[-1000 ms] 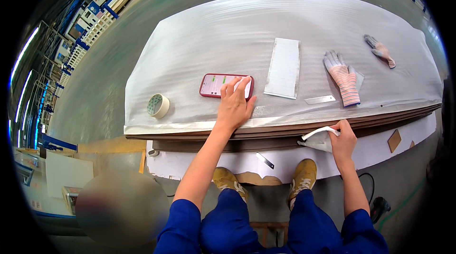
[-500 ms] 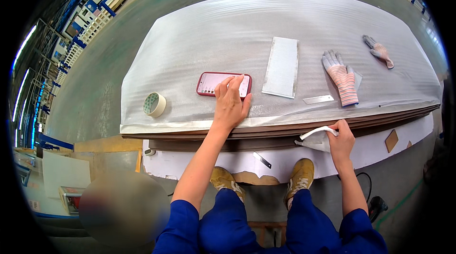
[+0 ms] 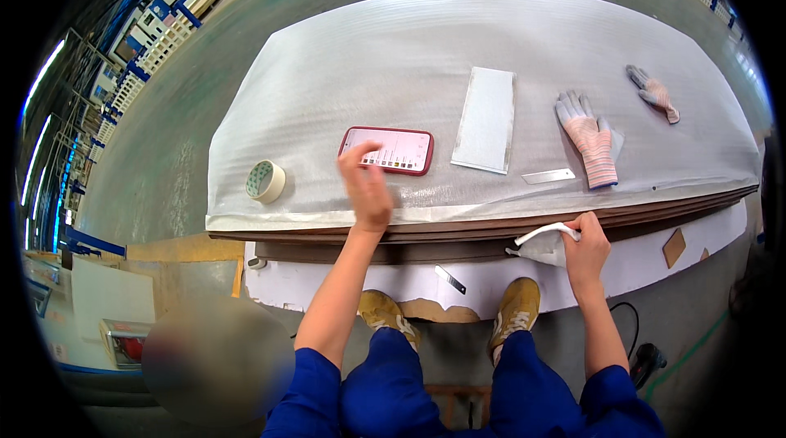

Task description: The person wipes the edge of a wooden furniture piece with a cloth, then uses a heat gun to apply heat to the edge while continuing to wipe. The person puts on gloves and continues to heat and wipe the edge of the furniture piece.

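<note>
A smartphone (image 3: 389,151) in a dark red case lies face up on a stack covered with white foam sheeting (image 3: 368,61), its screen lit. My left hand (image 3: 368,192) hovers at the phone's lower left edge, the index finger reaching over the screen and the other fingers loosely bent and slightly blurred; it holds nothing. By the stack's front edge, my right hand (image 3: 587,248) is closed on a thin white folded sheet (image 3: 544,246) with a rolled upper edge. What this sheet is made of I cannot tell.
On the foam lie a tape roll (image 3: 266,182), a pale rectangular panel (image 3: 485,120), a small metal plate (image 3: 548,176) and two striped work gloves (image 3: 587,139) (image 3: 652,92). Below the edge are a narrow blade-like strip (image 3: 450,279) and a brown diamond-shaped piece (image 3: 674,248).
My left hand has drawn back left and down from the phone's right half, uncovering most of the screen, whose content has shifted. My right hand keeps its hold on the white sheet.
</note>
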`<state>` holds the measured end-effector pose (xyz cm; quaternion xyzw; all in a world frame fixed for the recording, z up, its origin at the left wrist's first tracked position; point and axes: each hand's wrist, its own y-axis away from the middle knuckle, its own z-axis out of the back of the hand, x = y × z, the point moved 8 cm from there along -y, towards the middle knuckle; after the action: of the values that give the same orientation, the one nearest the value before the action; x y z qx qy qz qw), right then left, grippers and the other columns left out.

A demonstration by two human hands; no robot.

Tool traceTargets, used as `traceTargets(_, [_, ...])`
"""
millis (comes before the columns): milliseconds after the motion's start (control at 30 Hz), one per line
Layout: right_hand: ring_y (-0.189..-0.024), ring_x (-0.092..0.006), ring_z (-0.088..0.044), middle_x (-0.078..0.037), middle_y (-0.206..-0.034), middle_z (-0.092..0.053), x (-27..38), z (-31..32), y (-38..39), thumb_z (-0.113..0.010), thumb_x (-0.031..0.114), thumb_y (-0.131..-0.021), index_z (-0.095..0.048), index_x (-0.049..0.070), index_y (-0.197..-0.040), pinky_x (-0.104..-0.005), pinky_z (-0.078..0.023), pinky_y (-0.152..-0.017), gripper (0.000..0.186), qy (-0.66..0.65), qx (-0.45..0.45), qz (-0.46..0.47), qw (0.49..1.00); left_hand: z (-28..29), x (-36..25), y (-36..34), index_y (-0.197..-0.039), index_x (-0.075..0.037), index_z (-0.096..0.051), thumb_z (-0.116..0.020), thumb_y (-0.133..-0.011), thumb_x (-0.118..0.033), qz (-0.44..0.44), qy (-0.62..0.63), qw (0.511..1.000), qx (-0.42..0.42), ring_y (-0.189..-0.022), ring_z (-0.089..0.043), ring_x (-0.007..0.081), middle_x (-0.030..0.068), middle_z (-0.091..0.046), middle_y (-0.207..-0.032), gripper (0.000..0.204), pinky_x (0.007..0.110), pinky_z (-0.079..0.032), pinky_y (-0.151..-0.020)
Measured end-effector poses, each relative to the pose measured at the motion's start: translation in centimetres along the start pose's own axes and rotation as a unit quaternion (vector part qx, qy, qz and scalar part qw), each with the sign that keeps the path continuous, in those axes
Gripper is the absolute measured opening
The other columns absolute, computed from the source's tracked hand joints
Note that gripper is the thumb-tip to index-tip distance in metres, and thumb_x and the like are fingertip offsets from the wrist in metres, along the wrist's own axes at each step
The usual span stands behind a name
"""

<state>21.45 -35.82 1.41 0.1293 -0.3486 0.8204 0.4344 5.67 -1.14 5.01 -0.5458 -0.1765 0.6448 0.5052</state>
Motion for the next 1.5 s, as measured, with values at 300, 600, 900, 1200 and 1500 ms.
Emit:
traceTargets(300, [-0.068, -0.0297, -0.059, -0.008, -0.072, -0.056, 5.9, -2.8, 0.1, -0.070, 0.005, -0.065, -0.057, 0.008, -0.073, -0.0402, -0.045, -0.057, 0.016, -0.013, 0.030, 0.096, 0.995, 1.5, -7.3, 14.5, -0.101, -0.005, -0.061, -0.052, -0.081, 0.000, -0.087, 0.071, 0.977, 0.180, -0.086, -0.058, 0.0275, 0.0098, -0.062, -0.093, 0.021, 0.040, -0.046, -0.079])
traceTargets(600, [-0.063, -0.0297, -0.060, -0.009, -0.067, -0.059, 0.5, 0.3, -0.4, -0.074, 0.009, -0.069, -0.059, 0.008, -0.072, -0.0387, -0.046, -0.056, 0.016, 0.034, -0.003, 0.031, 0.999, 2.6, 0.7, 31.4, -0.089, -0.014, -0.063, -0.065, -0.075, -0.014, -0.005, -0.096, 0.892, 0.442, -0.081, -0.057, 0.0175, -0.0015, -0.064, -0.083, 0.014, 0.034, -0.041, -0.077])
traceTargets(900, [-0.055, -0.0303, -0.061, -0.008, -0.058, -0.059, 9.3, -6.2, 0.7, -0.075, 0.017, -0.073, -0.056, 0.011, -0.078, -0.0415, -0.044, -0.050, 0.020, 0.024, 0.100, 0.109, 0.989, 2.2, -0.1, 31.1, -0.088, -0.015, -0.063, -0.067, -0.070, -0.015, -0.035, -0.171, 0.899, 0.403, -0.083, -0.056, 0.0178, -0.0032, -0.061, -0.085, 0.019, 0.036, -0.039, -0.076])
traceTargets(1200, [-0.054, -0.0312, -0.061, -0.009, -0.058, -0.059, -2.9, 1.0, -1.0, -0.074, 0.023, -0.076, -0.057, 0.010, -0.076, -0.0408, -0.044, -0.049, 0.021, 0.087, 0.047, 0.032, 0.995, 1.7, 0.1, 31.6, -0.083, -0.015, -0.061, -0.065, -0.068, -0.018, -0.025, -0.166, 0.905, 0.392, -0.080, -0.055, 0.0204, 0.0007, -0.059, -0.079, 0.016, 0.039, -0.039, -0.074])
traceTargets(1500, [-0.047, -0.0298, -0.058, -0.008, -0.052, -0.054, 8.0, -6.4, 1.0, -0.073, 0.022, -0.074, -0.055, 0.012, -0.074, -0.0403, -0.042, -0.045, 0.021, 0.021, 0.077, 0.114, 0.990, 1.0, -0.1, 31.8, -0.087, -0.013, -0.063, -0.064, -0.071, -0.018, -0.039, -0.192, 0.884, 0.425, -0.083, -0.056, 0.0224, 0.0027, -0.061, -0.083, 0.016, 0.039, -0.039, -0.077])
